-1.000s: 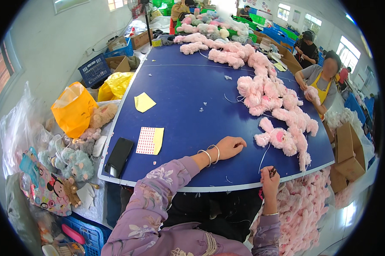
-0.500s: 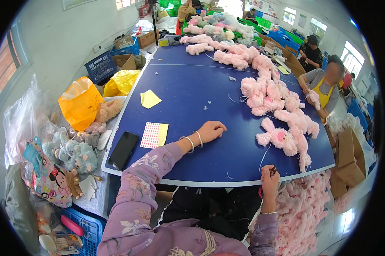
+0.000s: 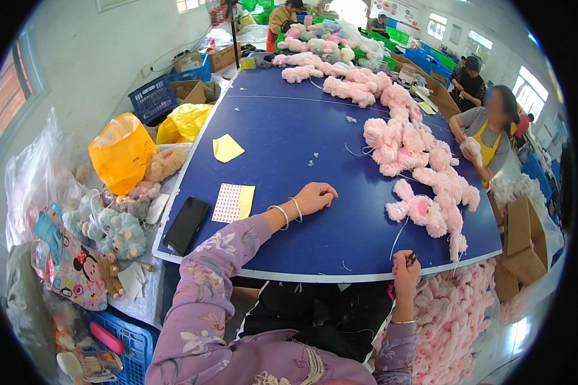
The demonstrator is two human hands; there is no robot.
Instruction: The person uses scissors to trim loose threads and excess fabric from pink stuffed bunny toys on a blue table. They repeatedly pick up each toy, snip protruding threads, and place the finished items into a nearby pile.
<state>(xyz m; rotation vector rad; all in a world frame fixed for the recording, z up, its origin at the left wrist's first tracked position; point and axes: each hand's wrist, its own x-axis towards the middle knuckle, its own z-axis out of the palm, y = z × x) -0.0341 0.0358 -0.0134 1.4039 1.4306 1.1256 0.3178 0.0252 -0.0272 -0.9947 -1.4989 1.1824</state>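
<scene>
My left hand [image 3: 316, 198] rests on the blue tabletop [image 3: 289, 147] near the middle, fingers loosely curled, with nothing visible in them. At the table's front edge my right hand [image 3: 405, 269] is closed around a small dark tool [image 3: 411, 259]; only its tip shows, so its exact kind is hidden. Just beyond that hand lies a pink plush toy [image 3: 423, 208] with a long white thread [image 3: 400, 237] trailing toward my fingers. Neither hand touches the toy.
More pink plush pieces [image 3: 398, 138] run along the right side to a heap at the back. On the left lie a phone [image 3: 186, 226], a sticker sheet [image 3: 228, 202] and a yellow paper [image 3: 227, 148]. A co-worker [image 3: 487, 128] handles a plush piece at right. Cardboard boxes [image 3: 525, 240] stand nearby.
Both my hands hold their places; the view has shifted very slightly. The co-worker at right has raised their head a little.
</scene>
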